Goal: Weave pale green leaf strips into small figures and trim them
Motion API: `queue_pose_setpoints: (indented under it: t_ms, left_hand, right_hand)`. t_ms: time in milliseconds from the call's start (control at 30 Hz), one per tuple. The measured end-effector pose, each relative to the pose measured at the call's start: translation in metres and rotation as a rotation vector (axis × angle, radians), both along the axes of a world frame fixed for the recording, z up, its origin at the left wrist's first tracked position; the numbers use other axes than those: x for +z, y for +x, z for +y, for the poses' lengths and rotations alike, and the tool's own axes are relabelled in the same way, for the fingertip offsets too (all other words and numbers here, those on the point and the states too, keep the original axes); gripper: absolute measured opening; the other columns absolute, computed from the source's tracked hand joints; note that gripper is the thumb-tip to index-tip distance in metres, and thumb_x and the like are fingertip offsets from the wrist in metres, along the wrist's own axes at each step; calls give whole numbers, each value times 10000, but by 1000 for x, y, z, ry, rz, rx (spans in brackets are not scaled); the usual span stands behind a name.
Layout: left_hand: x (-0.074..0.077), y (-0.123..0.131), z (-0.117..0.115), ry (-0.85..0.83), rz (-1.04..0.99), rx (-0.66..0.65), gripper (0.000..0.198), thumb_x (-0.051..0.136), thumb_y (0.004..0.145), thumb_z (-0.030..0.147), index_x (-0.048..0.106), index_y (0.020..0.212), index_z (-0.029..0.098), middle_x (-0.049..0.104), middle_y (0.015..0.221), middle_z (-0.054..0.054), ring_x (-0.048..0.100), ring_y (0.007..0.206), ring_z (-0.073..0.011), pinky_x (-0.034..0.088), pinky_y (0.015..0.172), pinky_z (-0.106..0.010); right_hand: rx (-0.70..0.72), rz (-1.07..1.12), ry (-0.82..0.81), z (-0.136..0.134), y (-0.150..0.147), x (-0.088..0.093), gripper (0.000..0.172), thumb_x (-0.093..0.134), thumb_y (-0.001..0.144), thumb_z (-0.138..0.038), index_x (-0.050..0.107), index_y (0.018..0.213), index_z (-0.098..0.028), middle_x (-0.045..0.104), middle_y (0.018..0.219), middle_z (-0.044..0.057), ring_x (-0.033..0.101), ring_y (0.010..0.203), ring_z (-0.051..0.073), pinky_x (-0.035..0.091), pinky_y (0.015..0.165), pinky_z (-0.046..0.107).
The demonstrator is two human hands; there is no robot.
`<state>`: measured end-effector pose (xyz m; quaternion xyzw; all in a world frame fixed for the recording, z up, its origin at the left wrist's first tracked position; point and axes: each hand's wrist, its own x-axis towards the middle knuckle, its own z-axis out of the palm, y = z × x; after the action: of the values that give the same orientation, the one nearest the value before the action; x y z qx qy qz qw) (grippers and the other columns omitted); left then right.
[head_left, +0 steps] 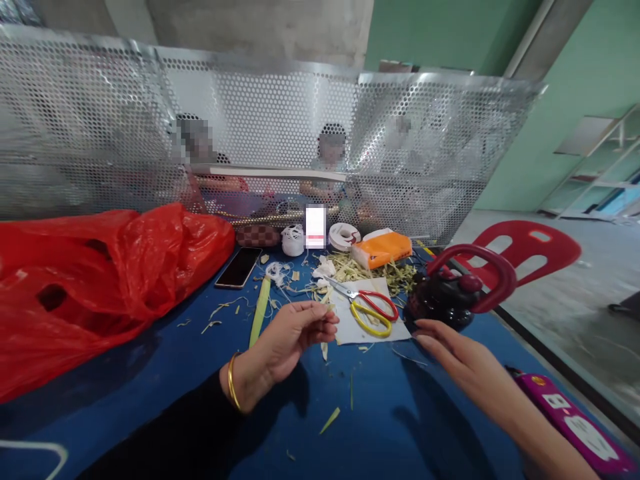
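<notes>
leaf strip (324,328), pale and thin, is pinched in the left hand (293,343) at table centre; the right hand (463,363), at 3 o'clock, is released. trimmings (373,270) piled at 12 o'clock by scissors (367,305) suggest work well underway.

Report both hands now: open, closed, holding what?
Left hand: fingers pinched on a small pale strip above the blue table.
Right hand: open, fingers stretched out, holding nothing, just short of the dark red-handled object.
</notes>
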<state>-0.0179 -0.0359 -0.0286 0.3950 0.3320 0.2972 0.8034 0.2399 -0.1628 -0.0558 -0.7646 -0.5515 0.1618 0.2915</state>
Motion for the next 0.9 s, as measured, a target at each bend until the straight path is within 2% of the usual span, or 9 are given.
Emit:
queue_pose_setpoints:
  t_ms: [133,233,333,400,467,533,667,767,900]
  left_hand:
    - [15,-11,10,53,69,5,172,616,828,148,680,679,89,676,673,-40,617,559,-81,545,592,-183]
    - [26,-19,13,89,113,-18,163,667,799,207,682,680,97,685,680,-39,620,566,-83,526,575,-175]
    - [34,-24,12,146,130,-62,184,725,749,274,680,683,108,690,694,-29,614,566,-82,515,575,-180]
    - [37,-24,9,185,144,-96,208,744,726,305,676,673,116,688,686,-22,611,564,-83,514,587,-188]
    - [37,-22,4,220,145,-121,227,746,721,333,672,668,124,692,687,-21,621,574,-93,516,595,-200]
    - [33,-18,-2,226,145,-178,237,743,716,348,669,666,129,704,710,-31,633,586,-102,519,603,-211]
    - [23,-11,-13,213,152,-282,215,736,681,332,675,669,127,699,674,-34,639,564,-122,523,588,-240]
    - [17,-8,-13,218,175,-285,201,719,668,320,681,673,123,700,678,-37,637,562,-124,524,594,-252]
    - [10,-4,-8,200,213,-278,209,714,652,325,671,659,121,700,675,-45,629,558,-118,517,603,-252]
  right_hand:
    - [-160,-196,-15,-16,40,-14,509,463,802,-636,645,1041,-225,755,963,103,709,850,315,542,704,393]
    - [-139,-424,-52,-26,56,-24,442,455,816,-615,671,875,-235,741,744,83,697,655,304,493,544,373]
    - [-104,-662,69,-28,48,-19,436,390,877,-561,673,749,-255,711,709,63,649,542,262,422,477,353]
    - [-115,-727,264,-23,30,-7,437,371,913,-524,686,781,-251,715,783,61,634,570,242,450,564,375]
    - [-45,-597,441,-13,7,9,340,441,920,-461,701,897,-243,710,889,74,657,742,245,484,677,367]
    - [161,-303,482,2,-20,23,244,513,914,-372,678,1036,-240,686,1053,85,647,942,236,505,798,339]
    - [504,254,311,34,-68,33,326,617,861,-341,635,1173,-249,668,1181,80,588,1132,242,452,979,373]
    - [611,680,114,48,-91,25,259,601,873,-326,652,1110,-237,708,1050,54,652,976,202,503,891,343]
    - [511,837,43,52,-94,3,254,609,853,-415,657,777,-177,660,680,13,624,629,142,505,642,263]
